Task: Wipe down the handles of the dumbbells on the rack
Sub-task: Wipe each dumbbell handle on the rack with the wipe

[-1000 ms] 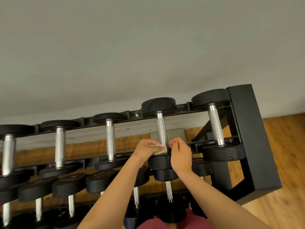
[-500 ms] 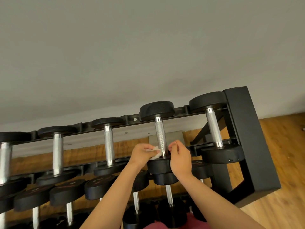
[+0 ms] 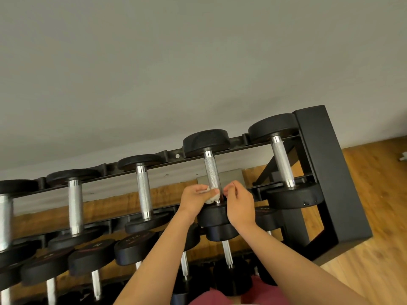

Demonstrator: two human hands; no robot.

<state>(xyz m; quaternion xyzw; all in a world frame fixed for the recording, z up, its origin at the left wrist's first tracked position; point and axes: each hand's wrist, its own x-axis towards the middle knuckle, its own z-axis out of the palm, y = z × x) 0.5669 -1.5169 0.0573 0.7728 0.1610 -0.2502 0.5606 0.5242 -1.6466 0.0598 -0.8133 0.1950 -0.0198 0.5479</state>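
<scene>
A black rack (image 3: 330,172) holds a top row of dumbbells with black heads and knurled silver handles. My left hand (image 3: 195,199) grips a crumpled white cloth (image 3: 211,198) against the near end of the second handle from the right (image 3: 211,175). My right hand (image 3: 239,204) is on the other side of that handle's base, fingers curled in a pinch just above the near black head (image 3: 214,215); what it pinches is hidden. Further handles stand to the left (image 3: 143,190) and right (image 3: 283,161).
A grey wall fills the upper view. Lower rack tiers with more dumbbells (image 3: 134,247) sit below my arms. Wooden floor (image 3: 374,194) lies to the right of the rack's end post. A small grey plate (image 3: 229,178) shows behind the handle.
Both hands have stayed at the near end of the same handle; the left hand with the cloth has shifted slightly down towards the head. The view has drifted a little.
</scene>
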